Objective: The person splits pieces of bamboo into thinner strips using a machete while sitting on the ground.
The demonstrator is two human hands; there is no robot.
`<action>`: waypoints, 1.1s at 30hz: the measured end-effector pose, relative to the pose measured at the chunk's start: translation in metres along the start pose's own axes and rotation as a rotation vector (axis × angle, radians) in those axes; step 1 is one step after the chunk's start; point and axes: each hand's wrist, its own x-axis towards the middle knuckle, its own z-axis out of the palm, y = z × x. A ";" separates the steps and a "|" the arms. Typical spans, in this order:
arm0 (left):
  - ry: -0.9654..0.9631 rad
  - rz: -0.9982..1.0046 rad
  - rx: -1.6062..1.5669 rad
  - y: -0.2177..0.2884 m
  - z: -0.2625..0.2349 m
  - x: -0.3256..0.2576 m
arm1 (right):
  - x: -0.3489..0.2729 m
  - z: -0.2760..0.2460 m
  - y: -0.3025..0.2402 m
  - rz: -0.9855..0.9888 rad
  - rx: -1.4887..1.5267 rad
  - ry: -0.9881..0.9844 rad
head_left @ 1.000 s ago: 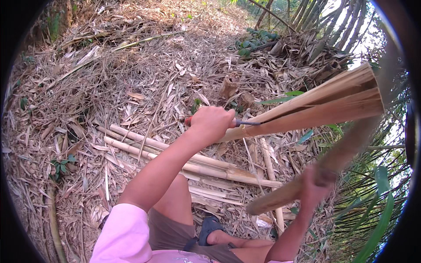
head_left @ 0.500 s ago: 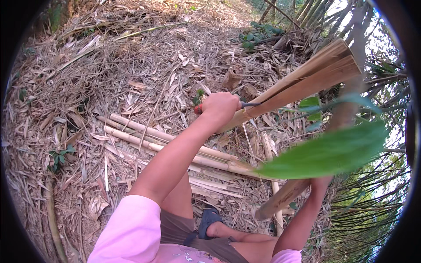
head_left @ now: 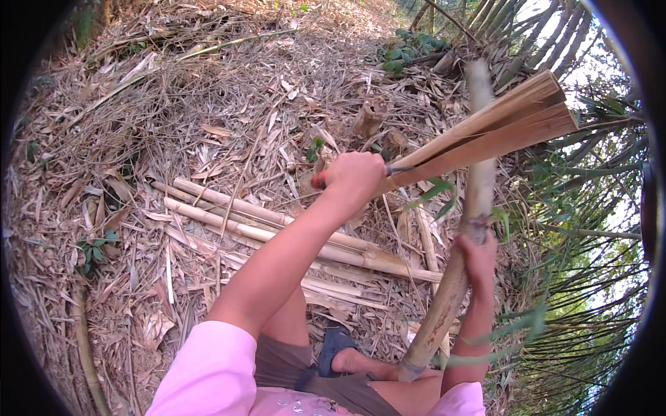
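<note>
1. Ground (head_left: 229,118) thick with dry leaves and twigs spreads around the person; green bamboo growth (head_left: 583,305) fills the right side.
2. Several bamboo lengths (head_left: 361,258) lie side by side on the litter, partly behind the left forearm.
3. A split bamboo (head_left: 527,132) slants up to the right beyond the left hand, its far end parted along a dark crack.
4. A thick stick (head_left: 444,301) crosses beneath that bamboo, its top blurred; whether they touch, I cannot tell.
5. The right hand (head_left: 480,256) grips the stick around its middle.
6. The left hand (head_left: 355,177) is closed around a red-handled blade (head_left: 399,169), whose dark tip sits at the crack.
</note>
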 end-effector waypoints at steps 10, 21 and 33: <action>-0.075 -0.023 -0.039 -0.005 -0.003 -0.005 | -0.010 -0.034 -0.048 -0.239 0.017 0.473; -0.100 0.046 0.068 0.004 -0.016 0.006 | 0.023 -0.057 -0.037 -0.087 -0.165 -0.018; -0.164 0.007 0.097 -0.002 -0.030 -0.007 | 0.007 0.073 -0.011 -0.076 -0.312 -0.092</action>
